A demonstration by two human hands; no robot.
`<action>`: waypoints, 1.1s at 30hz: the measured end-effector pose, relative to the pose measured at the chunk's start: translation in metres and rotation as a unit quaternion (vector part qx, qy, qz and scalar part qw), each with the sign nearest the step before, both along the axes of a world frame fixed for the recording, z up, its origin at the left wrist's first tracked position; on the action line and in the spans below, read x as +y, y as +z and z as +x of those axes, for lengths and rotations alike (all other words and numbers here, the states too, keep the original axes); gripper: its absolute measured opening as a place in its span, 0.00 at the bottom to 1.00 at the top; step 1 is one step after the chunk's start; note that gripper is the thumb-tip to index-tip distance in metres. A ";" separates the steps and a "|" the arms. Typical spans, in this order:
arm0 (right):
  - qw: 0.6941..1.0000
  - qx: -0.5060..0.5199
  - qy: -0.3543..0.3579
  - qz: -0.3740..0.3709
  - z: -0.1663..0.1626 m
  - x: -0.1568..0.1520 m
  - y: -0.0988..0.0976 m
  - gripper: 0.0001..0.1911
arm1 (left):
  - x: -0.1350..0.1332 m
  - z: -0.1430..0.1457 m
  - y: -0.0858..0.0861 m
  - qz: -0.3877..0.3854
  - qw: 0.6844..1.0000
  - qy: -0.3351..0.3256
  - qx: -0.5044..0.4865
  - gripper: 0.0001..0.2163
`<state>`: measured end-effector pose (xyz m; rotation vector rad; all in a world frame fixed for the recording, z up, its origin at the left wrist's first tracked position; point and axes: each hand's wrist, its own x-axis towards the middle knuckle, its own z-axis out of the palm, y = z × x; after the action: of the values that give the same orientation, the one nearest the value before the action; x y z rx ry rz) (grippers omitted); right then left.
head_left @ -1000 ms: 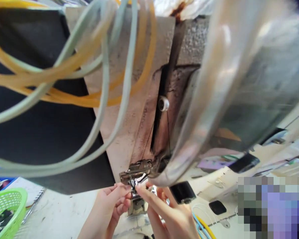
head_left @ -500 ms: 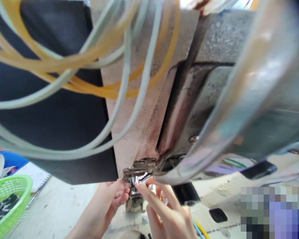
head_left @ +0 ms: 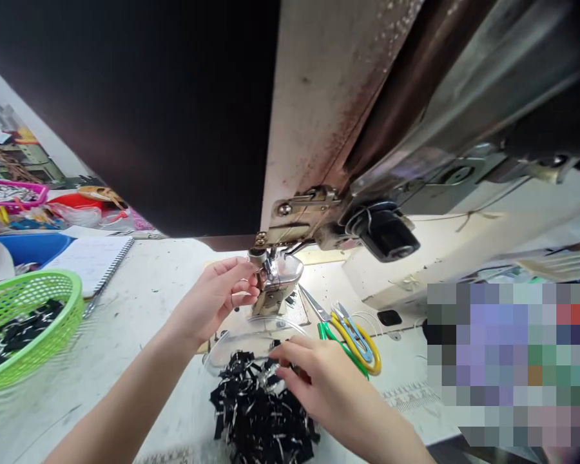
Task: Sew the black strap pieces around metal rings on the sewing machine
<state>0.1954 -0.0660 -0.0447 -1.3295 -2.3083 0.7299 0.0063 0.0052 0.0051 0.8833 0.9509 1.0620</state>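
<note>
My left hand (head_left: 222,293) is at the sewing machine's presser foot (head_left: 276,265), thumb and fingers pinched together against its left side. Anything small between those fingertips is hidden. My right hand (head_left: 323,374) reaches over a clear plastic tub (head_left: 217,354) heaped with black fabric pieces (head_left: 256,412), some showing shiny metal bits. Its fingers are curled, with a gap between thumb and index finger, and the fingertips touch the top of the heap. The black machine head cover (head_left: 174,116) hangs above my left hand.
Green-handled scissors (head_left: 326,325) and yellow-and-blue snips (head_left: 357,335) lie right of the tub. A green basket (head_left: 70,303) with black pieces stands at left, beside a spiral notebook (head_left: 94,261). A black knob (head_left: 384,232) juts from the machine. Rulers (head_left: 410,394) lie on the table.
My right hand has left the presser foot and come down to the tub. My left hand stays at the foot. The view has shifted; the loose tubes no longer show, and the tub does.
</note>
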 end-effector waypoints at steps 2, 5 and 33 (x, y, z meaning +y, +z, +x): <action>0.999 -0.035 -0.017 -0.022 -0.014 -0.002 -0.013 0.08 | -0.006 -0.005 0.003 0.018 0.999 -0.015 0.036 0.14; 0.998 -0.030 -0.048 -0.033 -0.027 0.000 -0.025 0.08 | -0.014 -0.014 0.008 0.042 0.993 -0.046 0.105 0.18; 0.902 0.369 -0.138 0.178 0.013 -0.005 -0.006 0.08 | -0.048 0.032 -0.011 -0.123 0.976 -0.177 -0.019 0.16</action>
<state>0.2081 -0.0707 -0.0510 -0.9536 -1.5139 0.5493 0.0382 -0.0427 -0.0058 0.7870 0.8328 0.6390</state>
